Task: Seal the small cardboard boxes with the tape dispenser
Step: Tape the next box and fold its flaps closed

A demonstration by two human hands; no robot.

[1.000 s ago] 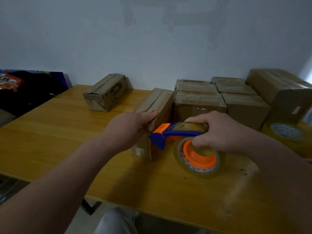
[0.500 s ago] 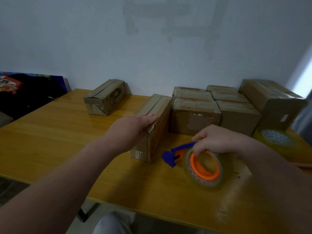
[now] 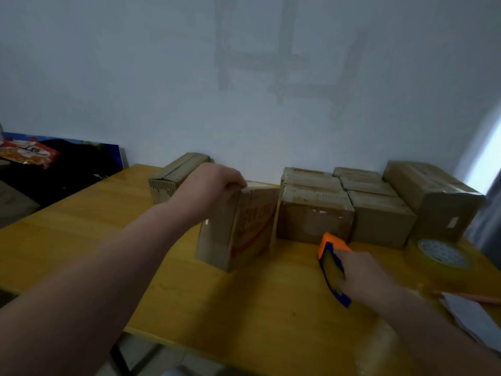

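Observation:
A small cardboard box with red print on its side stands tipped up on the yellow table. My left hand grips its top far edge, fingers curled over it. To the right, my right hand holds the blue and orange tape dispenser low over the table, apart from the box. The dispenser's roll is hidden behind my hand.
Several sealed cardboard boxes stand in a cluster along the wall, with a larger box at the right. Another box lies at the back left. A spare tape roll and papers sit at the right edge.
My left hand has tipped the box up from lying flat onto its end. My right hand has turned the dispenser and drawn it right, away from the box.

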